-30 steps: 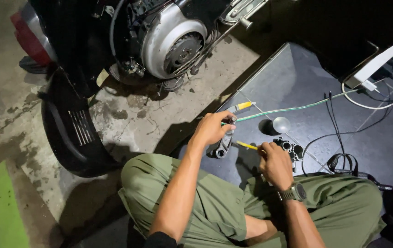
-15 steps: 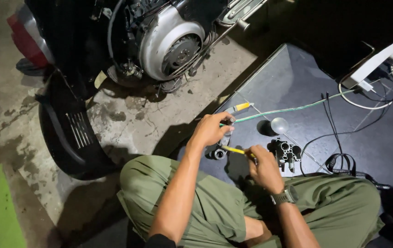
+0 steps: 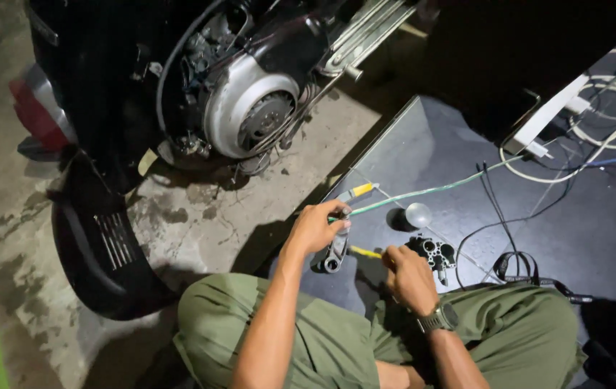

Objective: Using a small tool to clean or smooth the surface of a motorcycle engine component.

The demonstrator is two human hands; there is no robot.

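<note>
I sit on the ground in olive trousers. My left hand (image 3: 316,227) rests on a small grey metal lever part (image 3: 336,253) lying on a dark mat (image 3: 423,155), with fingertips near a green cable (image 3: 423,193). My right hand (image 3: 407,277), with a watch on the wrist, is closed on the end of a yellow-handled tool (image 3: 365,252). A black metal block with round holes (image 3: 432,253) lies just right of that hand. A second yellow-tipped tool (image 3: 357,191) lies beyond my left hand.
A scooter's exposed engine with a silver round cover (image 3: 250,112) stands ahead. A detached black body panel (image 3: 102,241) lies on the stained concrete at left. White and black cables (image 3: 596,137) and a small round silver piece (image 3: 418,214) lie on the mat.
My right hand has slid left toward the left hand with the yellow tool. The left hand stays on the grey lever part. The view has shifted slightly.
</note>
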